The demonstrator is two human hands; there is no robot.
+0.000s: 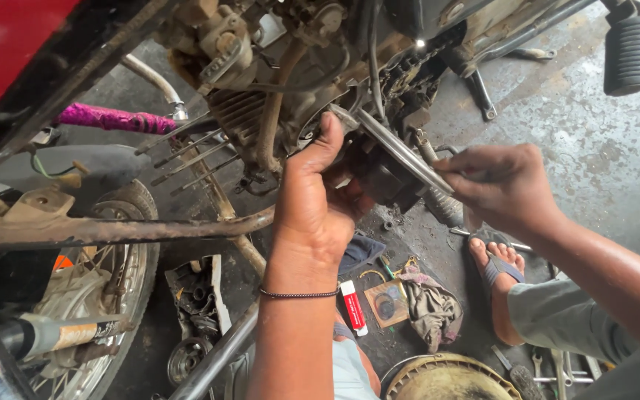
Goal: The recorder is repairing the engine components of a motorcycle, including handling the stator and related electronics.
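I look down at a motorcycle engine (275, 81), greasy and partly stripped. My left hand (318, 200), with a thin dark bracelet at the wrist, grips a dark engine part (383, 174) under the cylinder, thumb pointing up. My right hand (501, 185) is closed on the end of a long shiny metal tool (401, 152) that slants up-left into the engine beside the left thumb. What the tool's tip touches is hidden among the engine parts.
A rusty frame tube (112, 230) crosses at left above a spoked wheel (90, 296). On the stained concrete floor lie a red-and-white tube (352, 307), a gasket packet (387, 302), a dirty rag (431, 311), wrenches (557, 367) and a round cover (446, 378). My sandalled foot (496, 270) rests nearby.
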